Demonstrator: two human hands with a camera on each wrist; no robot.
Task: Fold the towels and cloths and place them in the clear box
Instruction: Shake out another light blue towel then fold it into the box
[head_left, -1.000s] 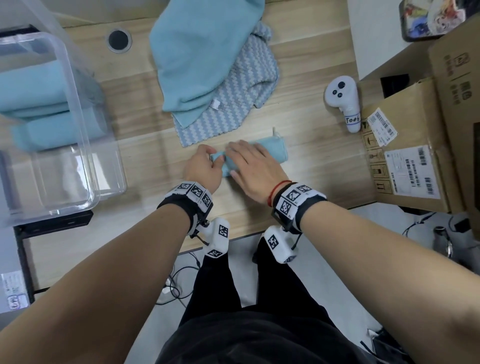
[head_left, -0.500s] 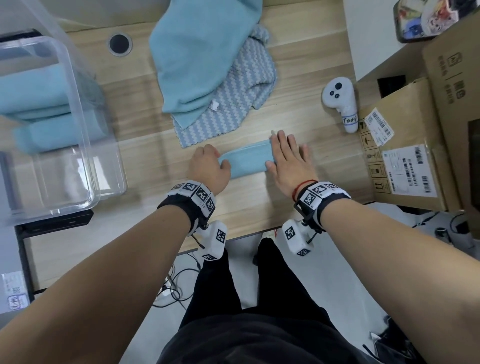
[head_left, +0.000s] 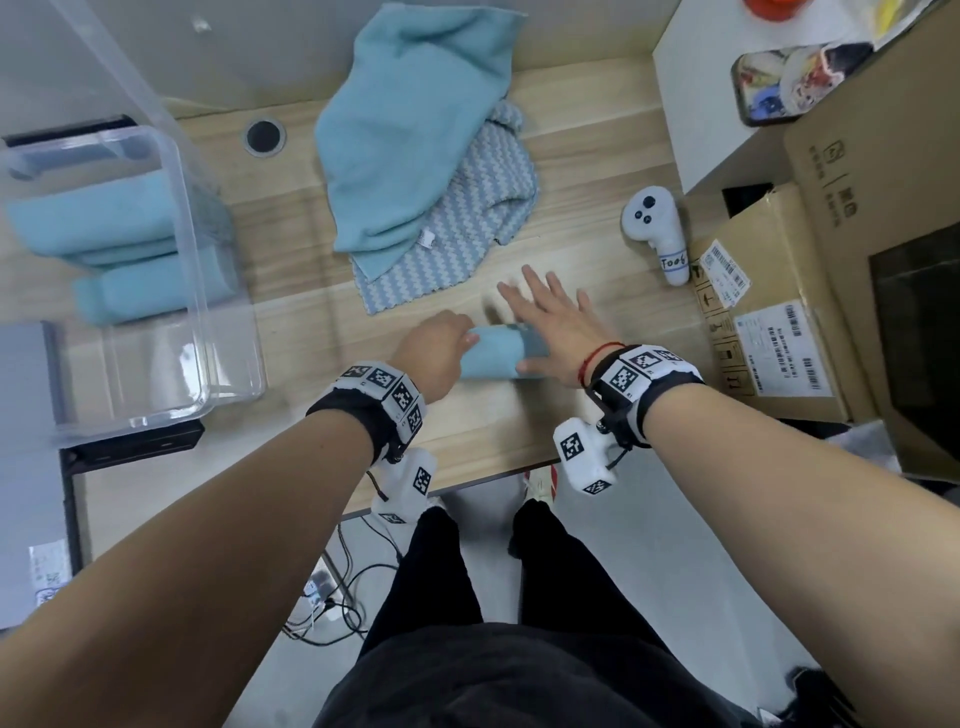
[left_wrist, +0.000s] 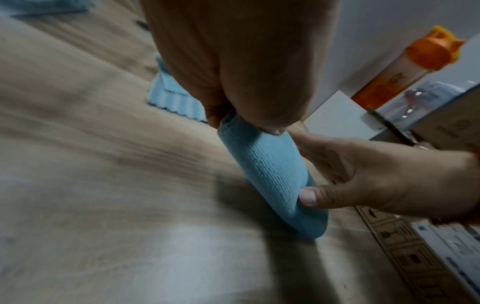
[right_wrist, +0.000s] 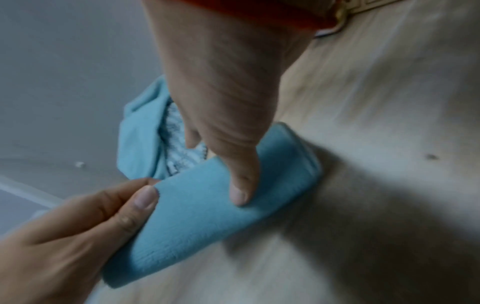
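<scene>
I note the wooden desk carries the clear box at its left end, with folded blue towels already inside. At centre rear, a loose blue towel lies over a zigzag-patterned cloth. Near the front edge lies the small folded blue cloth, between both hands. My left hand is curled, thumb and fingers pinching the cloth's left end. My right hand is spread, fingers straight, thumb pressing down on the cloth's right part; it grips nothing.
</scene>
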